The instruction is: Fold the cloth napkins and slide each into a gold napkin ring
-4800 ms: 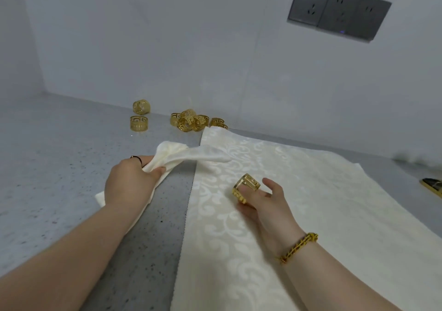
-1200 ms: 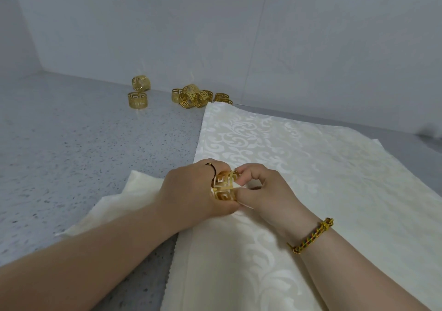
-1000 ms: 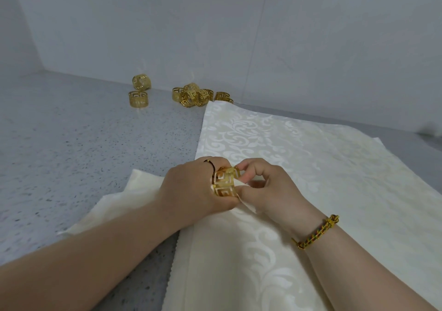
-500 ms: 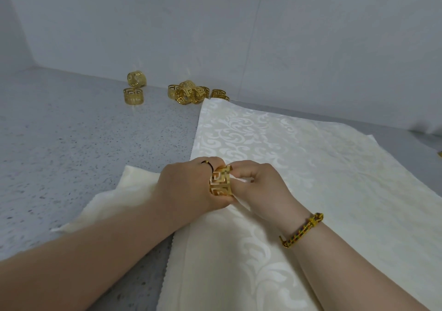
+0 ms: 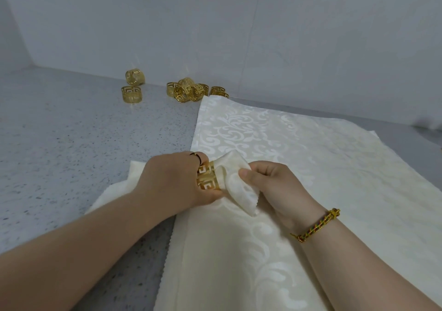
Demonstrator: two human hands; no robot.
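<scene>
Threading step — left hand (image 5: pixel 172 181) grips the gold ring (image 5: pixel 207 176); right hand (image 5: pixel 267 186) pinches the napkin (image 5: pixel 235 179) tip poking through. Next, seemingly: pull cloth further.

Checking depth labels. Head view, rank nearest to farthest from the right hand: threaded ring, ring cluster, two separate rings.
1. Threaded ring: held by the left hand, beside the right hand pinching the napkin.
2. Ring cluster: by the patterned cloth's far corner.
3. Two separate rings: farthest, back left.
</scene>
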